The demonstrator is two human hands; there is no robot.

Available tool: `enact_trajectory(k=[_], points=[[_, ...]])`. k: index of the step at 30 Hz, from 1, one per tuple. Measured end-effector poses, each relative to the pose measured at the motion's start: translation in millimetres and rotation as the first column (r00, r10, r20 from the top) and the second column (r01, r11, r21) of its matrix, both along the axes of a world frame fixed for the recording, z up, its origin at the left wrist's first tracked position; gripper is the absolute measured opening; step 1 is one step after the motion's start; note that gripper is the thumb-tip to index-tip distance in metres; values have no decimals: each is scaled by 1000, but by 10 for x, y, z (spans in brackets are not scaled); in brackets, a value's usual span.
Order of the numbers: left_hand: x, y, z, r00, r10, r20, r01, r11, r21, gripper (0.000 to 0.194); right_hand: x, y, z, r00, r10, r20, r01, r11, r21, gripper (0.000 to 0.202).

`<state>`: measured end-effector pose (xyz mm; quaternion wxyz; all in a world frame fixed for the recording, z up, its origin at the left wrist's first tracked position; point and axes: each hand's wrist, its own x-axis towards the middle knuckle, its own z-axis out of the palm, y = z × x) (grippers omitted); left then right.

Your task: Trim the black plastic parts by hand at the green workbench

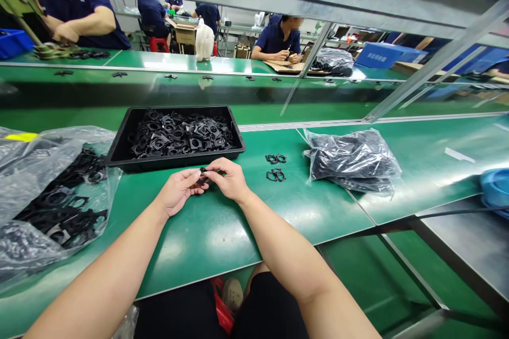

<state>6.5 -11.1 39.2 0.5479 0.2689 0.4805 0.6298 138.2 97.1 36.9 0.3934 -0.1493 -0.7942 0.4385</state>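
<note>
My left hand [180, 189] and my right hand [228, 179] meet over the green table, just in front of a black tray [178, 160] heaped with small black plastic parts. Between their fingertips they pinch a small black part [203, 170], mostly covered by the fingers. To the right of my hands, black ring-shaped parts lie in two small groups, one farther back [275, 159] and one nearer [275, 175]. An open clear plastic bag [113, 183] with many black parts spreads at the left.
A filled plastic bag [353, 161] lies on the right of the table [310, 212]. Behind runs a conveyor [254, 98] with small parts spaced along its far side. A slanted metal post [433, 71] rises at the right. People in dark shirts sit beyond.
</note>
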Motion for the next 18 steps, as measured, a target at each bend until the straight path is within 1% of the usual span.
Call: enact_trajectory(k=[3,6,12,18], points=[[2,0,-6,1000,-5,5,5,1000,1,30,10,-3,12,1000,16,-20,-14,998,63,10],[3,2,-8,1000,-2,12,2,1000,0,31,13,-4,17,1000,17,-26,-14,995,97,10],[-7,2,-24,1000,15,-7,-15,1000,2,29,12,0,20,999,20,31,-22,996,84,11],[-3,1,-23,1000,14,-15,-13,1000,7,30,11,-13,21,1000,1,-3,-1,998,57,12]])
